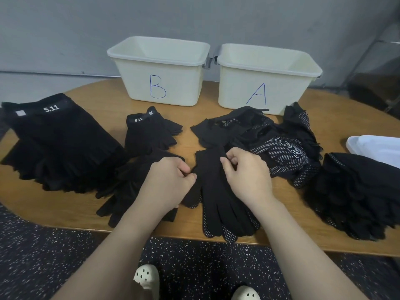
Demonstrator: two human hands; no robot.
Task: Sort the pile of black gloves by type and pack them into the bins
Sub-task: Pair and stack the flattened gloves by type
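Observation:
A black dotted-palm glove point(218, 200) lies flat at the table's front middle, fingers toward me. My left hand point(166, 180) pinches its left edge. My right hand point(246, 172) pinches its cuff from the right. Behind it sits a loose pile of dotted black gloves point(270, 139). A stack of "5.11" fingerless gloves point(58, 137) lies at the far left, with one more "5.11" glove point(149, 131) beside it. Plain full-finger gloves point(129, 180) lie under my left wrist. Another stack of black gloves point(355, 191) sits at the right. Bin B point(160, 70) and bin A point(266, 76) stand at the back.
The wooden table point(190, 126) has a rounded front edge close to my body. A white object point(376, 148) lies at the far right edge. A grey wall stands behind the bins. The speckled floor and my two light shoes show below.

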